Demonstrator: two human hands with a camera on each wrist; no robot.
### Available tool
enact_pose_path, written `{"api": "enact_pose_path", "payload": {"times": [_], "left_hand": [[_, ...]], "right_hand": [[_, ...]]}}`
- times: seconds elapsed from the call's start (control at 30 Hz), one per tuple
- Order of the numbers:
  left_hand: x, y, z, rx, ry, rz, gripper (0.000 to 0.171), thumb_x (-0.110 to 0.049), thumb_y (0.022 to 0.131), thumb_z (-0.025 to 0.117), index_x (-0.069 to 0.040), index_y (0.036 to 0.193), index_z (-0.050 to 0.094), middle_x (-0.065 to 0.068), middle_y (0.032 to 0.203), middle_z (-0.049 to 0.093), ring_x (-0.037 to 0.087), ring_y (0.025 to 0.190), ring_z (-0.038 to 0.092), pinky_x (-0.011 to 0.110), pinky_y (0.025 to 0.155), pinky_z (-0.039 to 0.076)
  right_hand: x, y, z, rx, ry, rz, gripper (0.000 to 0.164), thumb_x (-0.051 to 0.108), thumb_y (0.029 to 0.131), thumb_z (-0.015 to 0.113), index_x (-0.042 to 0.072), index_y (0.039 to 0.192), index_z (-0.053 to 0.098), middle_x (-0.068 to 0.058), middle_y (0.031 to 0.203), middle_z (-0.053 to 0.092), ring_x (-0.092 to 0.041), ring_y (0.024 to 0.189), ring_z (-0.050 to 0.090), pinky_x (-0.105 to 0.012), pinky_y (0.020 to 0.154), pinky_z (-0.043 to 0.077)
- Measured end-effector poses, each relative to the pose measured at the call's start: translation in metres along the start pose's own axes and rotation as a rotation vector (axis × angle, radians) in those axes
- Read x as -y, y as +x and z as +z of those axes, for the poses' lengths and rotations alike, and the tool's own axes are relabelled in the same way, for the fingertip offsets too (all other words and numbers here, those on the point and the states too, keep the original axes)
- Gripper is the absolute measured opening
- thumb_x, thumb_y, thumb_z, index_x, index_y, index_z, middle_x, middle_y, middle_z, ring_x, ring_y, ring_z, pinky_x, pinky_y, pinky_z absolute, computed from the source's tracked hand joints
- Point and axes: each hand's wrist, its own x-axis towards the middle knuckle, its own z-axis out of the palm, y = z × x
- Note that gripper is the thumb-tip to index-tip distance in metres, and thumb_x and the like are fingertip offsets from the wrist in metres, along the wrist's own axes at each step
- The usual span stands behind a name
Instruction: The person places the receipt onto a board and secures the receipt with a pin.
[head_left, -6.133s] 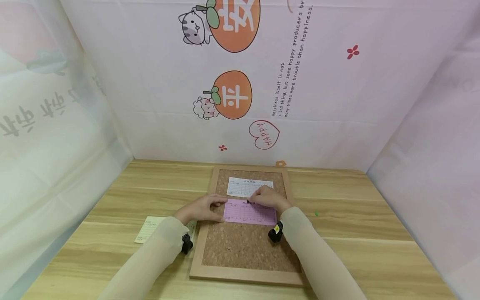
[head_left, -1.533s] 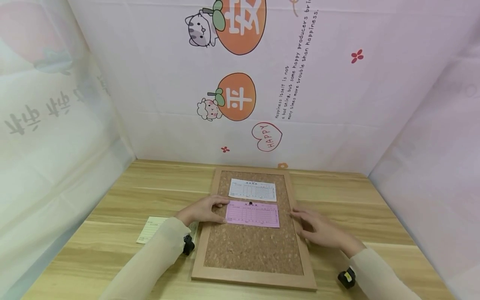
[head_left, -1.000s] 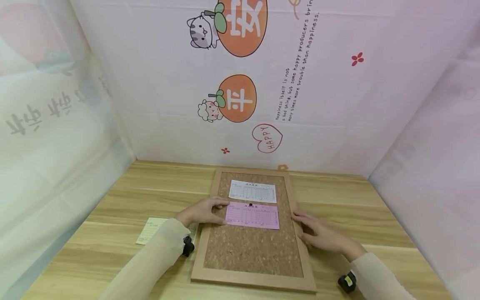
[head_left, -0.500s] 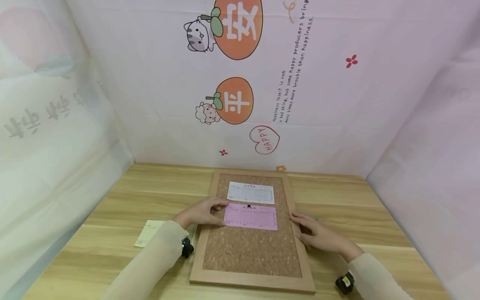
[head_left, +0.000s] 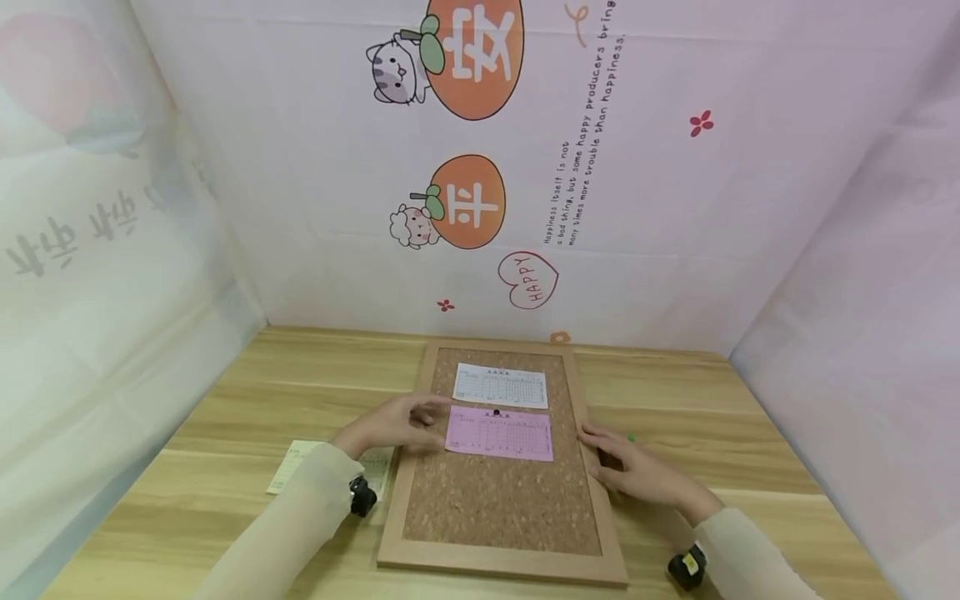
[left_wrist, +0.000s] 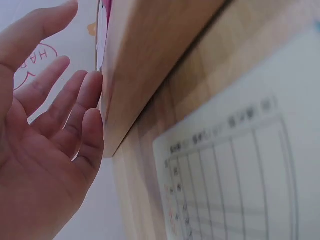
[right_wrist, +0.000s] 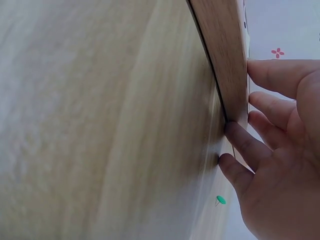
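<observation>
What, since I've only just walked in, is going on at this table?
A person is busy at a framed corkboard. The right hand touches its right edge; the left hand is by the left end of a pink slip, contact unclear. A black pin sits at that slip's top edge, below a white slip. A pale yellow slip lies on the table to the left, a green pushpin to the right.
</observation>
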Motion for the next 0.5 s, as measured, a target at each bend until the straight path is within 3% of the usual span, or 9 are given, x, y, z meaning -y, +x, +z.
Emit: {"api": "enact_pose_path", "payload": {"times": [0.3,0.5], "left_hand": [[-0.001,-0.027,-0.021,-0.03,0.024,-0.034,0.065,-0.02,0.09,0.077,-0.007,0.148,0.048,0.018,0.139,0.054,0.035,0.118,0.056,0.047,0.097,0.05],[0.005,-0.05,-0.037,-0.024,0.019,-0.033,0.067,-0.021,0.092,0.075,0.001,0.147,0.045,0.024,0.137,0.053,0.04,0.116,0.056,0.048,0.095,0.051]], "right_hand": [[-0.002,0.001,0.001,0.01,0.013,0.017,0.06,0.029,0.103,0.059,0.001,0.152,0.039,-0.021,0.161,0.025,-0.048,0.144,0.022,-0.067,0.109,0.026],[-0.002,0.0,0.001,0.01,0.001,0.012,0.06,0.029,0.103,0.059,0.001,0.152,0.039,-0.021,0.16,0.026,-0.048,0.143,0.023,-0.067,0.108,0.027]]}}
